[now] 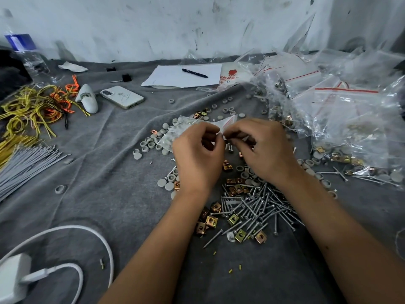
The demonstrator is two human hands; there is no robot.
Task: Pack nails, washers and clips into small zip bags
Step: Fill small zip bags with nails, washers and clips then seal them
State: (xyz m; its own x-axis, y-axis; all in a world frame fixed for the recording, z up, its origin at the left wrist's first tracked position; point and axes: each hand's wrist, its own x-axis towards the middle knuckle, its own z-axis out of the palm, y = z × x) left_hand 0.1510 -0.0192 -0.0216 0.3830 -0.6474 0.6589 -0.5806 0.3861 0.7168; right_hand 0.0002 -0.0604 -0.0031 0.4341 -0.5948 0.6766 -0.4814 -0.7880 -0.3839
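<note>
Both hands (198, 150) (263, 148) — zip bag (188, 126) half hidden.

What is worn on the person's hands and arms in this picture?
Nothing that I can see. The left hand and the right hand are bare, with no gloves, rings or watch showing. Both forearms are uncovered down to the bottom of the picture; no sleeve shows.

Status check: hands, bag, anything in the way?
Left hand and right hand both pinching one small zip bag at its mouth. Nails loose below. Nothing in the way.
</note>
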